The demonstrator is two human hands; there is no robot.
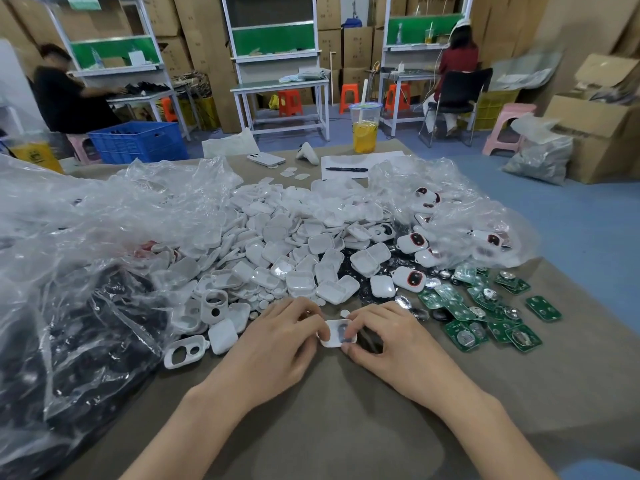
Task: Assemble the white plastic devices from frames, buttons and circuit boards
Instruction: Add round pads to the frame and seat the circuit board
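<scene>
A small white plastic device shell (336, 333) lies between my two hands near the table's front middle. My left hand (277, 341) pinches its left edge and my right hand (391, 337) pinches its right edge, thumb under the near corner. Behind them spreads a big heap of white plastic covers (294, 244). Two white frames with holes (185, 351) lie to the left. Green circuit boards (485, 313) are scattered to the right. Several finished white devices with red buttons (410, 277) sit right of the heap.
Crumpled clear plastic bags (86, 237) cover the table's left side and another bag (460, 216) lies at the right rear. A drink cup (365, 128), a phone (266, 159), and paper with a pen (346, 169) stand at the far edge. People work at benches behind.
</scene>
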